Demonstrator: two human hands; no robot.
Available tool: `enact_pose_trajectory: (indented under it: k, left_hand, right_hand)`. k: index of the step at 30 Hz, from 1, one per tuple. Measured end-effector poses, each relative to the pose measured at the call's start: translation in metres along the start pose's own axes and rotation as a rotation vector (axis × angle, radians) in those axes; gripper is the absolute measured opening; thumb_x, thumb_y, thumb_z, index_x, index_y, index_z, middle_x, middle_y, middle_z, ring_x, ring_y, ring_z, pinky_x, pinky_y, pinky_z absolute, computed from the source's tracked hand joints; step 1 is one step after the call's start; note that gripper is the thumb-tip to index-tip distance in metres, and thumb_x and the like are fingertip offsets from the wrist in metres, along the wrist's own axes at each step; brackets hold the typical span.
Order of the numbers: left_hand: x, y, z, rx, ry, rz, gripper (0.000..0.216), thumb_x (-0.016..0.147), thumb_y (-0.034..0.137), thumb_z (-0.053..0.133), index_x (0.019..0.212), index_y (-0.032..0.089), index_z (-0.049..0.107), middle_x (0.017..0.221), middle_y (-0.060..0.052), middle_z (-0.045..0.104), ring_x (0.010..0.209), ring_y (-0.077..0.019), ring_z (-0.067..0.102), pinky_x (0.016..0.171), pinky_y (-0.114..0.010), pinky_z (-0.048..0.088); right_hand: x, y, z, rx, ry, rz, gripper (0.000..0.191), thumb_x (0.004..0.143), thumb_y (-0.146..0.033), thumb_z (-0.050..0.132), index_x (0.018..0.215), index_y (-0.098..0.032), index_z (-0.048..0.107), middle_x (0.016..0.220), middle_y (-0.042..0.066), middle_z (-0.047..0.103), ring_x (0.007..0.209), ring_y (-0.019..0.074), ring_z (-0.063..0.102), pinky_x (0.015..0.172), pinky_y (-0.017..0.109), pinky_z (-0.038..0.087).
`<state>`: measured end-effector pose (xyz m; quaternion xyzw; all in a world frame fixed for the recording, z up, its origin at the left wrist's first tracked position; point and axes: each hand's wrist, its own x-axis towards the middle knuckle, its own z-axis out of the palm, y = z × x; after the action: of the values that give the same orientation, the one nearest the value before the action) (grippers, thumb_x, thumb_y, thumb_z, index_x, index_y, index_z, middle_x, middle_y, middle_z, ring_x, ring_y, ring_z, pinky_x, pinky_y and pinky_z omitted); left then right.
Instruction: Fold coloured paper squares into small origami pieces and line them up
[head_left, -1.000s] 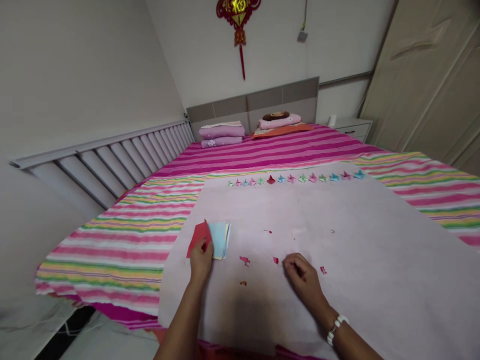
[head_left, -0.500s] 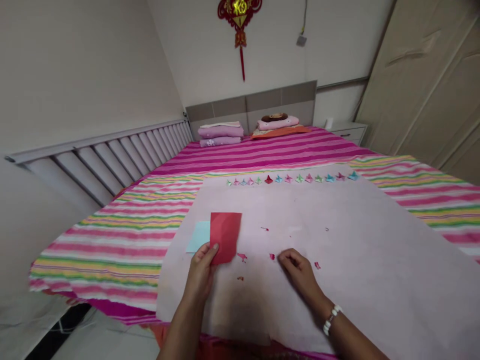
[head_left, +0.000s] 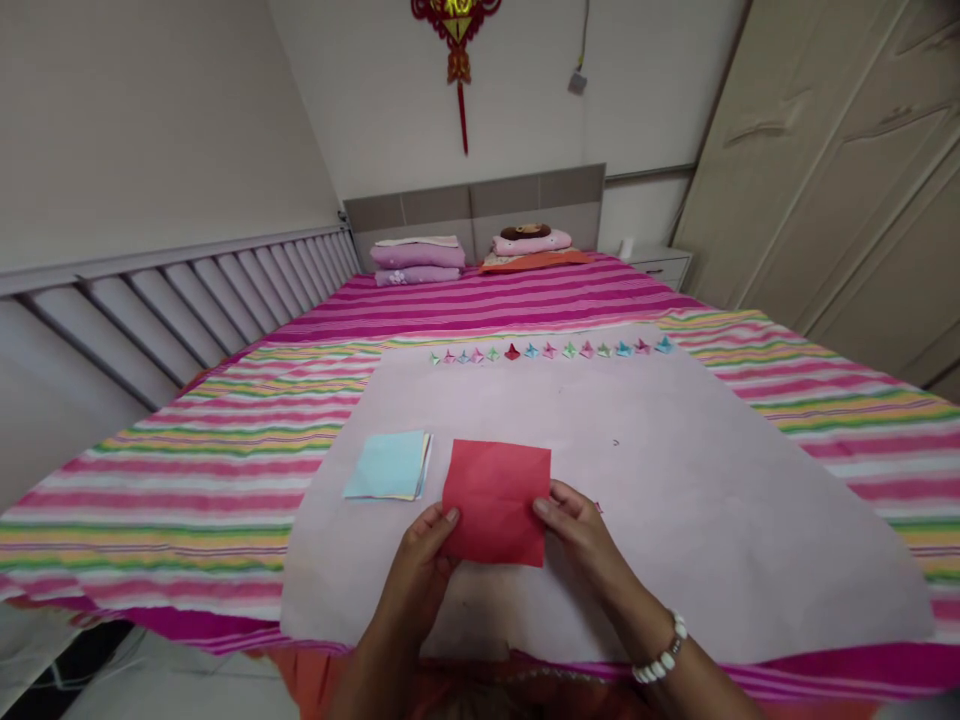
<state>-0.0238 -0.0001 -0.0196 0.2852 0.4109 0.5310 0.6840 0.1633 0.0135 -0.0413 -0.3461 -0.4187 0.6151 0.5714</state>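
Note:
Between my two hands a square sheet of red paper [head_left: 496, 505] is held up flat above the pale board. My left hand [head_left: 424, 550] pinches its lower left edge, thumb on top. At the right edge my right hand [head_left: 581, 520] grips it the same way; a beaded bracelet [head_left: 660, 650] is on that wrist. Left of the sheet lies a stack of coloured paper [head_left: 388, 466], light blue on top. A small red scrap [head_left: 598, 508] peeks out beside my right hand. The red paper hides part of the board.
A row of small folded paper pieces [head_left: 550, 351] in several colours lines the far edge of the pale board [head_left: 690, 520]. The board rests on a striped bedspread [head_left: 225, 440]. A tiny dark curved bit [head_left: 616, 442] lies right of centre. Folded bedding [head_left: 418, 258] sits by the headboard.
My right hand has come off the board and now holds the red paper's right edge. The paper has moved right, spreading wider and uncovering the blue-topped stack. The view has shifted slightly.

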Motion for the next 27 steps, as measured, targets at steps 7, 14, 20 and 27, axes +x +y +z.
enact_pose_trajectory:
  k: [7, 14, 20, 27]
  left_hand:
    - [-0.006, 0.0, 0.004, 0.232, -0.015, 0.116, 0.038, 0.065, 0.028, 0.077, 0.099, 0.015, 0.066, 0.093, -0.009, 0.074, 0.086, -0.026, 0.069, 0.078, -0.036, 0.055]
    - [-0.016, -0.012, 0.014, 0.867, 0.131, 0.586, 0.038, 0.07, 0.027, 0.07, 0.108, 0.024, 0.069, 0.1, -0.009, 0.067, 0.094, -0.027, 0.062, 0.085, -0.037, 0.05]
    - [-0.021, -0.018, 0.028, 0.865, -0.071, 0.557, 0.026, 0.075, 0.028, 0.066, 0.101, 0.024, 0.07, 0.091, -0.007, 0.067, 0.078, -0.0215, 0.061, 0.071, -0.032, 0.05]
    - [-0.004, -0.017, 0.023, 0.53, 0.048, 0.24, 0.039, 0.059, 0.026, 0.077, 0.095, 0.016, 0.064, 0.084, -0.007, 0.069, 0.071, -0.0195, 0.064, 0.066, -0.031, 0.051]
  right_hand:
    - [-0.009, -0.004, 0.009, -0.002, 0.051, 0.032, 0.033, 0.065, -0.037, 0.08, 0.091, -0.02, 0.069, 0.084, 0.005, 0.074, 0.072, 0.0227, 0.066, 0.067, 0.037, 0.054]
    - [-0.013, -0.007, 0.018, -0.08, 0.068, 0.022, 0.023, 0.072, -0.039, 0.073, 0.085, -0.019, 0.07, 0.073, 0.002, 0.071, 0.063, 0.0184, 0.06, 0.062, 0.031, 0.048]
    - [-0.013, -0.004, 0.019, 0.021, 0.053, 0.061, 0.013, 0.072, -0.032, 0.069, 0.076, -0.02, 0.071, 0.068, 0.0, 0.07, 0.057, 0.0165, 0.057, 0.055, 0.028, 0.044]
    - [-0.015, -0.005, 0.02, 0.124, 0.004, 0.137, 0.018, 0.075, -0.038, 0.069, 0.082, -0.022, 0.072, 0.072, 0.002, 0.072, 0.063, 0.0207, 0.064, 0.057, 0.031, 0.048]
